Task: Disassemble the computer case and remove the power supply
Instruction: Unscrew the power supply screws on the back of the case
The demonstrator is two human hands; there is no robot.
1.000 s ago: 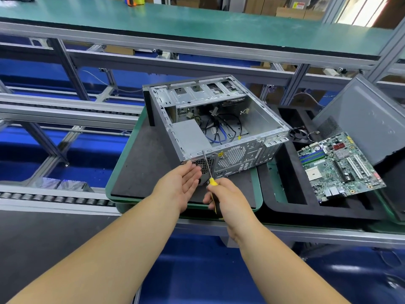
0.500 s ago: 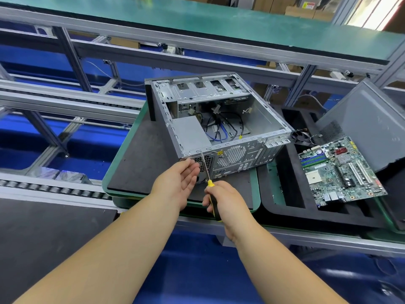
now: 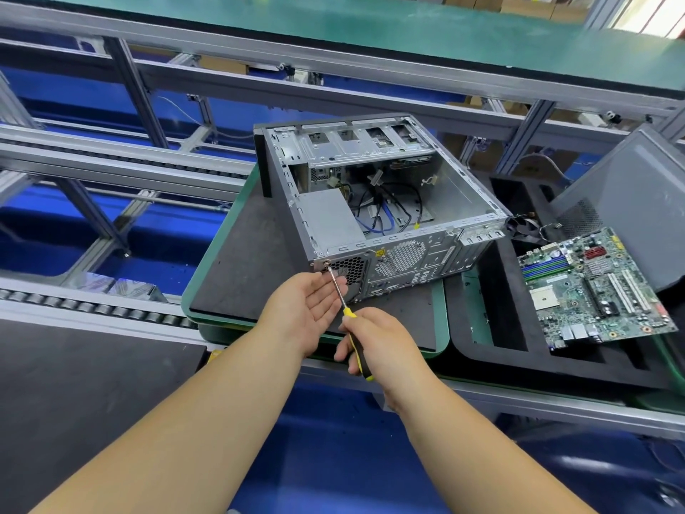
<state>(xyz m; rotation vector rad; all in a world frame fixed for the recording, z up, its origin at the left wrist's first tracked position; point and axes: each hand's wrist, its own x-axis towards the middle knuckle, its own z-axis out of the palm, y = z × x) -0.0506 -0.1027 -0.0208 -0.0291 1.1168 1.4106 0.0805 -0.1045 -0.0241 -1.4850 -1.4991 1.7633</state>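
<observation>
Green-rimmed tray (image 3: pixel 207 276) on the conveyor line carries the open computer case (image 3: pixel 374 202), power supply (image 3: pixel 330 222) inside its near left corner. Right hand (image 3: pixel 381 345) grips the screwdriver (image 3: pixel 339 291), tip at the case's rear screw (image 3: pixel 327 266); left hand (image 3: pixel 309 309) lies open, fingers (image 3: pixel 331 287) relaxed beside the shaft.

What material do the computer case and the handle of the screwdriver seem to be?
Computer case: bare sheet metal, probably steel, judging by its dull grey sheen and punched vents. Screwdriver handle, gripped by the right hand: likely plastic or rubber, judging by its yellow and black surface.

Motherboard (image 3: pixel 593 287) lies right of the case (image 3: pixel 381 209).
</observation>
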